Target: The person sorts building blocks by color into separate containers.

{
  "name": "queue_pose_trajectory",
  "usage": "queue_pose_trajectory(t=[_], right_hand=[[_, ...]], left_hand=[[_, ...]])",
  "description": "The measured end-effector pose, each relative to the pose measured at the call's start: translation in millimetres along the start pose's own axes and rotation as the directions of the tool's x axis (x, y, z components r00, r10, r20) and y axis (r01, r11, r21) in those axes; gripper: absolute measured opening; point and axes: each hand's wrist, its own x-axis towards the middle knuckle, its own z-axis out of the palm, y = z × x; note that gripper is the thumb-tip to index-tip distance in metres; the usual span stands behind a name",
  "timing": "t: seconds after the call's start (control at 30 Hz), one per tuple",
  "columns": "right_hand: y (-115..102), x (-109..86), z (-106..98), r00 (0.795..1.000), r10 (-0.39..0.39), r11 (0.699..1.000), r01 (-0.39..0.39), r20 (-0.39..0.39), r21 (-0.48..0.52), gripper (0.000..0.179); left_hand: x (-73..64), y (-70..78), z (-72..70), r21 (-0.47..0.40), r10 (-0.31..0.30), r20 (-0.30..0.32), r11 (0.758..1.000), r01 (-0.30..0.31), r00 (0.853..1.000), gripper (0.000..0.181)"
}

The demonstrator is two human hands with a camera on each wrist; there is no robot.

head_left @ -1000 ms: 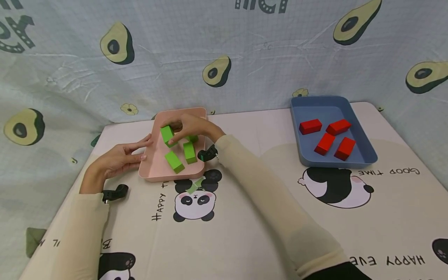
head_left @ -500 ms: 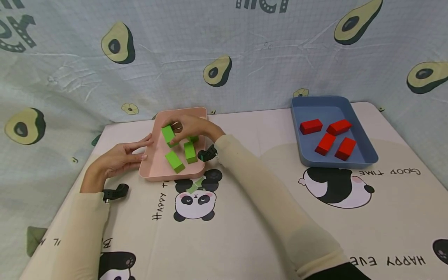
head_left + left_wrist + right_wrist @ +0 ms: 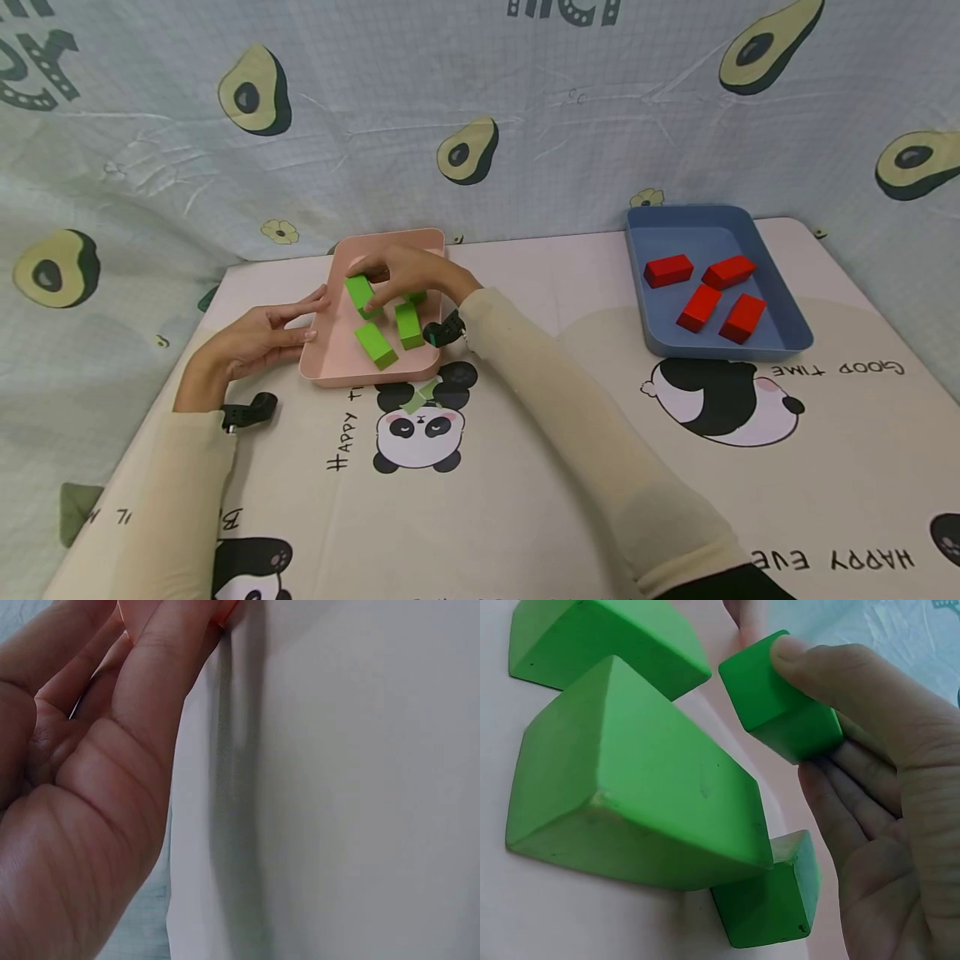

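Note:
My right hand [image 3: 405,271] reaches over the pink tray [image 3: 322,367] and pinches a green block [image 3: 360,293] between thumb and fingers. The right wrist view shows the thumb on one side of that green block [image 3: 780,697] and the fingertips under the other. Beside it in the tray lie more green blocks: one in front [image 3: 377,347], one to its right [image 3: 408,325], and one partly hidden [image 3: 414,297] behind the right hand. My left hand [image 3: 262,337] touches the tray's left side with fairly straight fingers and thumb; the left wrist view catches only a bit of the pink edge [image 3: 139,615].
A blue tray [image 3: 652,343] with several red blocks [image 3: 697,308] stands at the back right. The printed tablecloth [image 3: 525,500] covers the table. Behind it hangs a curtain [image 3: 360,100] with avocado prints.
The green block in my right hand has come down slightly within the pink tray. My left hand stays at the tray's side, and the other blocks keep their places.

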Motion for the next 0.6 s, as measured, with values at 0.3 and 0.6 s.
queue_pose_trajectory(t=[0.3,0.6], right_hand=[[0.9,1.1,2.5,0.999,0.043,0.999,-0.043,-0.024,-0.010,0.067],[-3.2,-5.0,-4.9,1.000,0.012,0.994,-0.014,0.023,0.112,0.072]], left_hand=[[1.4,-1.1,-1.8,0.008,0.011,0.013,1.000,-0.011,1.000,0.061],[1.4,-2.1,-3.1,-0.002,0.009,-0.003,1.000,-0.009,1.000,0.063]])
